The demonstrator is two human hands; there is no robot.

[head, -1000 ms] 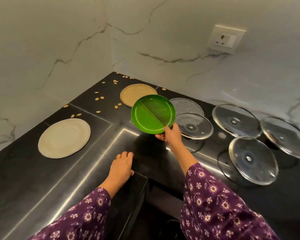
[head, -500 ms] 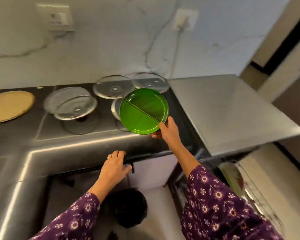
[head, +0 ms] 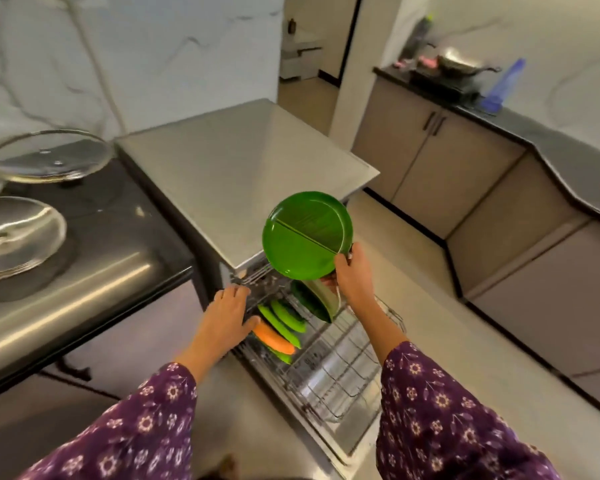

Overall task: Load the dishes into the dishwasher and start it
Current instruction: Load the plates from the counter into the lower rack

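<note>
Green plate [head: 302, 240] stands up and left of the right hand [head: 352, 275], which pinches its lower rim; the rack [head: 329, 368] with free slots lies straight below that hand, while the left hand [head: 227, 317] rests loose-fingered at the rack's side

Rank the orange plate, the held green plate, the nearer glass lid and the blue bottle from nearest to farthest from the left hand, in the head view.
1. orange plate, in the rack right beside the left hand.
2. green plate, held up by the right hand, above the rack.
3. glass lid, on the black counter, left.
4. blue bottle, on the far counter, right.
</note>
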